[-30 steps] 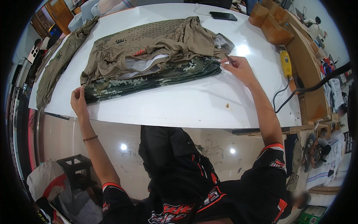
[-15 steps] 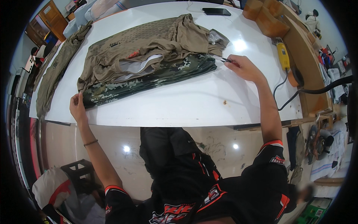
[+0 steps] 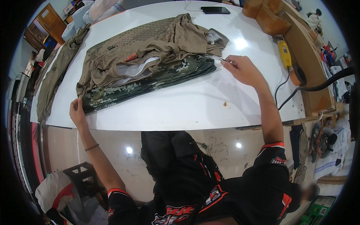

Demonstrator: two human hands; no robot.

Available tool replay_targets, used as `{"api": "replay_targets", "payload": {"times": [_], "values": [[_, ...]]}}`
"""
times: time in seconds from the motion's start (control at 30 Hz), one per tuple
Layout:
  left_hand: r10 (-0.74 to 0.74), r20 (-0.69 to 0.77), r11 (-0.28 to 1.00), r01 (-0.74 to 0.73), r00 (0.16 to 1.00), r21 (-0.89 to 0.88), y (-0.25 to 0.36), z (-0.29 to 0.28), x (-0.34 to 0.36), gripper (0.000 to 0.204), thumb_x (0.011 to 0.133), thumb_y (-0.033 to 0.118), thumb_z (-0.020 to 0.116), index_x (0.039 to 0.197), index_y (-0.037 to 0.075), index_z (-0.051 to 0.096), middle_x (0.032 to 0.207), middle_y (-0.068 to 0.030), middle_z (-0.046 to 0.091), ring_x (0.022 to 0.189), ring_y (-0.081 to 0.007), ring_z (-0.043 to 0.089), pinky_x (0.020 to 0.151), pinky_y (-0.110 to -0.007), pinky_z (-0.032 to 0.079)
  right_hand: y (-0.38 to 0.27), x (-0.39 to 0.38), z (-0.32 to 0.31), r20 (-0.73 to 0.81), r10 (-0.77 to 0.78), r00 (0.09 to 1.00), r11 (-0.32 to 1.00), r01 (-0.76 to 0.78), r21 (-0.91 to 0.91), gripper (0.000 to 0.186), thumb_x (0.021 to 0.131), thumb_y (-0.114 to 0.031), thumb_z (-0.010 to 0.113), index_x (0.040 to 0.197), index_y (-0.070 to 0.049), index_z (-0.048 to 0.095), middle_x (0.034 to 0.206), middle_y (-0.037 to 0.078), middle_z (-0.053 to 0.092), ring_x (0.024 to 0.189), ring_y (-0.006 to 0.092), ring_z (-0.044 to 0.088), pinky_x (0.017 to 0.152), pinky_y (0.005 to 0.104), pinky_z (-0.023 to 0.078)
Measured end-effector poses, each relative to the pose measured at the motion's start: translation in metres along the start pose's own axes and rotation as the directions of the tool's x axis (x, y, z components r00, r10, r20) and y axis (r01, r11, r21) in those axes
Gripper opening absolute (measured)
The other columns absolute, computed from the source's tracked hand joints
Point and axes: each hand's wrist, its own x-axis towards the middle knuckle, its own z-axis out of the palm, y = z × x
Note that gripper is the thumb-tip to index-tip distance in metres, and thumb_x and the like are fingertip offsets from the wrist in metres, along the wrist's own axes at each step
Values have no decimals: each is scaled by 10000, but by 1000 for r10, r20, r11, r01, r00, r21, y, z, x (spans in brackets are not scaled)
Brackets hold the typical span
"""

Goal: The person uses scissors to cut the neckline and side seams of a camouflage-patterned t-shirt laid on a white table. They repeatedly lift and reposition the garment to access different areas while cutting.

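Note:
A brown shirt (image 3: 135,37) with a hexagon pattern lies crumpled on the white table (image 3: 180,101). Its near edge is a dark green camouflage part (image 3: 157,80), laid out in a long strip. At the strip's left end, my left hand (image 3: 77,112) pinches the cloth corner between thumb and fingers. Beyond the strip's right end, my right hand (image 3: 242,70) is closed around small pointed snips (image 3: 224,60). Their tip points left toward the cloth, next to a pale bit at its end. My fingers hide most of the snips.
Another brown garment (image 3: 60,71) drapes over the table's left side. A black phone (image 3: 215,10) lies at the far edge. On the right are a yellow corded tool (image 3: 284,54), a tape roll (image 3: 298,74) and a cardboard divider (image 3: 313,63). A thick black cable (image 3: 326,84) crosses there.
The view has shifted slightly. My left hand still pinches the same corner, and the right hand keeps the snips by the strip's right end. The snips' tip looks narrower than before.

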Motion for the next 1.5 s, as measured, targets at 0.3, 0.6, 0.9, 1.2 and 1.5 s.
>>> {"api": "replay_targets", "payload": {"times": [0.3,0.6,0.9,1.2,1.5], "values": [[-2,17,1000,2,1000,10,-9,-7,2,273,995,239,701,1037,-30,676,940,-36,686,874,-88,599,812,-238,464,-7,-1,-7,546,242,802,486,-587,647,308,1054,-347,418,1029,-57,518,547,90,553,326,83,344,285,256,300],[-3,15,1000,3,1000,3,-8,-7,-3,253,1002,226,690,1045,-23,681,939,-31,687,869,-80,598,801,-225,459,-11,1,9,605,148,783,367,-611,701,337,1069,-381,427,1051,-51,491,570,145,588,307,133,427,309,290,438],[-29,17,1000,29,999,3,-1,-6,-3,251,995,221,700,1043,-24,676,937,-26,687,871,-74,596,811,-219,456,-21,2,19,563,180,807,367,-586,723,340,1089,-405,391,1046,-76,465,589,140,594,345,154,471,348,315,454],[-30,20,1000,30,999,-8,4,-2,-6,250,998,223,697,1031,-24,674,932,-30,692,858,-71,596,796,-214,459,-23,2,19,548,182,816,389,-572,722,333,1092,-403,375,1033,-87,460,595,112,589,359,148,472,356,313,457],[-11,27,1000,11,1000,2,1,-4,-4,249,998,218,698,1033,-28,678,926,-28,693,858,-69,603,790,-213,465,-18,5,24,505,151,850,435,-516,738,272,1087,-366,373,1035,-112,456,619,103,579,372,145,473,372,310,466]]}}
